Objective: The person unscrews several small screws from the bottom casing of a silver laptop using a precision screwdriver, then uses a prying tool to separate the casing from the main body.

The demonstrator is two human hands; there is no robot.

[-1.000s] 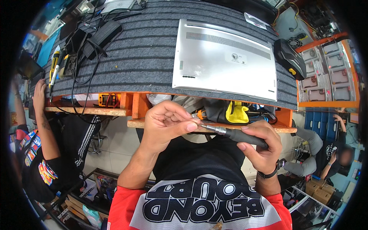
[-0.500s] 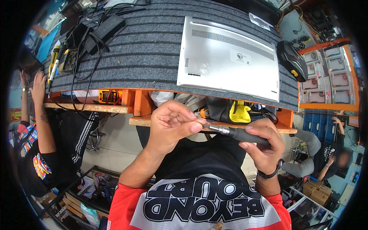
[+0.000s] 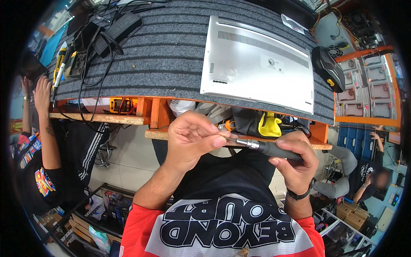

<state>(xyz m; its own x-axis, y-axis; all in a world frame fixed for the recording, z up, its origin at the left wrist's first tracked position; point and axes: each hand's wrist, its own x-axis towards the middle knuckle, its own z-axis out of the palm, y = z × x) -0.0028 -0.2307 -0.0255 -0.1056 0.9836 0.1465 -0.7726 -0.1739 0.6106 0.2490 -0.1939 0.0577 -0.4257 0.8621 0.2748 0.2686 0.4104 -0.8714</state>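
1. Just below the near edge of the grey mat (image 3: 171, 64), in front of the person's chest, both hands meet over a screwdriver (image 3: 274, 150).
2. The right hand (image 3: 295, 160) is wrapped shut around the dark handle and holds it level, probably to keep it steady.
3. The left hand (image 3: 190, 137) pinches its fingertips tight on the metal end of the shaft; whatever small piece sits between them is hidden.
4. On the mat, well above the hands, a silver laptop (image 3: 257, 64) lies underside up, so its base faces the person.
5. At the mat's right edge rests a black mouse (image 3: 327, 68); at its far left corner lie black power bricks (image 3: 115, 28) with cables.
6. Left of the mat, another person's hand (image 3: 43, 90) touches the bench edge.
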